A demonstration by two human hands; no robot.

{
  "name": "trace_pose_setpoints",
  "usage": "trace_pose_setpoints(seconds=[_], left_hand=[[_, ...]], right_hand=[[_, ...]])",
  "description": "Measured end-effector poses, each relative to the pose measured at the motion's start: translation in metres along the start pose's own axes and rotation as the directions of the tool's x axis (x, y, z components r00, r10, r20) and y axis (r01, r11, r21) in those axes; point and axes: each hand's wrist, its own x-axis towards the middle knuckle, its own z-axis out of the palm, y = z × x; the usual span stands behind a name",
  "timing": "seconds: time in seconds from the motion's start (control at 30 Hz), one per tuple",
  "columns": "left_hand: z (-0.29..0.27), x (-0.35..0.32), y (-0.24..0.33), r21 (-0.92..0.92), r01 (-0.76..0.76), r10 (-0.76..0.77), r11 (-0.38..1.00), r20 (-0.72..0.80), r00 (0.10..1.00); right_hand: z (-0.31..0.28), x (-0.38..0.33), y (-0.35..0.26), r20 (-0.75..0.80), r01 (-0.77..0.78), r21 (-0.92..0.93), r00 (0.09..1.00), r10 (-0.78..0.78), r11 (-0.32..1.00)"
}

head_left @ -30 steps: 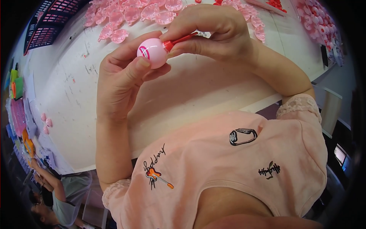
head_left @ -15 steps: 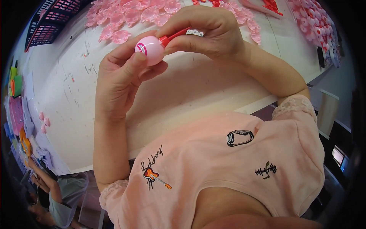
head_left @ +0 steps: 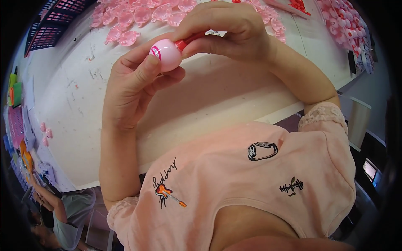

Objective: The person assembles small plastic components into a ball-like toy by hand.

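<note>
A glossy pink ball with a darker pink printed mark is pinched between the thumb and fingers of my left hand. From its right side sticks a red plastic piece, narrow and stem-like. The thumb and forefinger of my right hand close on this red piece and cover most of its length. Ball and red piece touch each other, held above the white table. How deep the red piece sits in the ball I cannot tell.
Many clear pink plastic parts lie at the far side. Pink-and-red balls are heaped at far right, near red pieces in a tray. A dark blue basket stands far left. Another person works at lower left.
My right fingers have closed further over the red piece, so less of it shows. The ball stays in my left hand, nearly in the same place.
</note>
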Motion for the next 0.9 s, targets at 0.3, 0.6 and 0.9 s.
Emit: trace_pose_setpoints(seconds=[0.3,0.6,0.9], left_hand=[[-0.001,-0.001,-0.002,0.019,-0.019,0.019,1.0,-0.023,1.0],[-0.001,0.001,0.003,0.054,0.008,-0.009,0.998,0.017,1.0],[0.006,0.004,0.0,0.25,-0.079,0.112,0.965,-0.122,0.986]], right_hand=[[0.011,-0.009,0.003,-0.084,-0.089,0.336,0.989,0.124,0.938],[0.017,-0.01,-0.006,-0.091,-0.259,0.613,0.915,0.392,0.747],[0.022,-0.012,-0.004,-0.058,-0.32,0.696,0.867,0.495,0.643]])
